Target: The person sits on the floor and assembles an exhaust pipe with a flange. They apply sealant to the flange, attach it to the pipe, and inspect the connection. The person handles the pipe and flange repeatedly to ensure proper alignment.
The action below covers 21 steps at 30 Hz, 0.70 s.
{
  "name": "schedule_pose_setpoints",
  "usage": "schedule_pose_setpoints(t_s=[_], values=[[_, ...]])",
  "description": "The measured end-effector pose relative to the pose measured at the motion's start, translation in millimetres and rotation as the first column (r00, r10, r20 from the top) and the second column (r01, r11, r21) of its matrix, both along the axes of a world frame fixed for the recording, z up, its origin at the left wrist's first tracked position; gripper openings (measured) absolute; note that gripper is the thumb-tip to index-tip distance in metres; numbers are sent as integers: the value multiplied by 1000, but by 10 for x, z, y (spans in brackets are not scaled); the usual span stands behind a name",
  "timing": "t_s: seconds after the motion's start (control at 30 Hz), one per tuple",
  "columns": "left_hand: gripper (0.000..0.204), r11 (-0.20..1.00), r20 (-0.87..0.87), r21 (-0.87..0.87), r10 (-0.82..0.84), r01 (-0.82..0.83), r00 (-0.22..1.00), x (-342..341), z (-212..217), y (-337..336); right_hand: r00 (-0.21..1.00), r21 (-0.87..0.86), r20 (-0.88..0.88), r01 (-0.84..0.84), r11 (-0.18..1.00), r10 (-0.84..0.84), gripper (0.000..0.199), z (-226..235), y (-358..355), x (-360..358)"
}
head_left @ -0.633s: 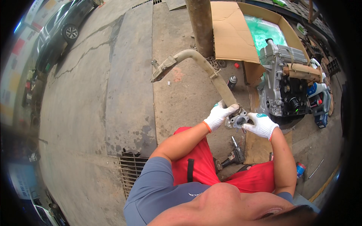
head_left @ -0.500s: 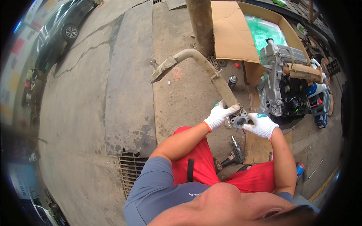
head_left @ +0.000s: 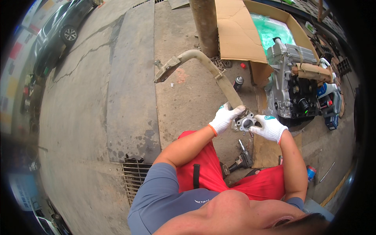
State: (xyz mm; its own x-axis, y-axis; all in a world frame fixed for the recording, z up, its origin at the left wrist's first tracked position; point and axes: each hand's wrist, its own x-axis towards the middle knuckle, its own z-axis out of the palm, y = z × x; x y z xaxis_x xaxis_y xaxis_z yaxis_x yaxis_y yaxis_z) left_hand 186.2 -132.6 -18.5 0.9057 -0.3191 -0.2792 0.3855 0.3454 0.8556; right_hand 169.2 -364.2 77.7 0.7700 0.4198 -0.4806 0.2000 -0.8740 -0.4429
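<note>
My gloved left hand (head_left: 225, 118) is closed round the near end of a bent, dusty metal pipe (head_left: 230, 89). The pipe slants up and away, then curves left to a bracket-like far end. At its near end sits a grey metal flanged fitting (head_left: 242, 124) with a round opening, bolt ears and small pins at its lower side. My gloved right hand (head_left: 270, 128) pinches the fitting's right side between thumb and fingers. Whether the fitting is fixed to the pipe, I cannot tell. A cordless impact wrench (head_left: 244, 159) lies on the floor below my hands.
An engine (head_left: 282, 88) stands at the right, beside an open cardboard box (head_left: 239, 31) with green wrapping. A spray can (head_left: 238, 82) stands near the pipe; a post (head_left: 203, 27) rises behind it. A drain grate (head_left: 135, 180) lies to my left, a blue-red can (head_left: 311, 172) to my right.
The fitting has turned slightly in my hands, its opening facing up more. My right fingers have shifted a little on it. The whole view has moved slightly.
</note>
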Motion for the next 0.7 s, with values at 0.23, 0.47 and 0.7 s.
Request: schedule_pose_setpoints(t_s=[0.23,0.47,0.7], values=[[42,1000,-17,25,-8,8,1000,0,-16,-13,1000,-1,1,-1,1000,1,59,15,1,-11],[43,1000,4,5,-19,19,1000,0,-49,-12,1000,-13,7,-23,1000,23,60,-13,-12,-10],[44,1000,-26,-3,-18,18,999,-1,-21,-7,1000,4,-16,3,1000,-3,61,42,9,-16]])
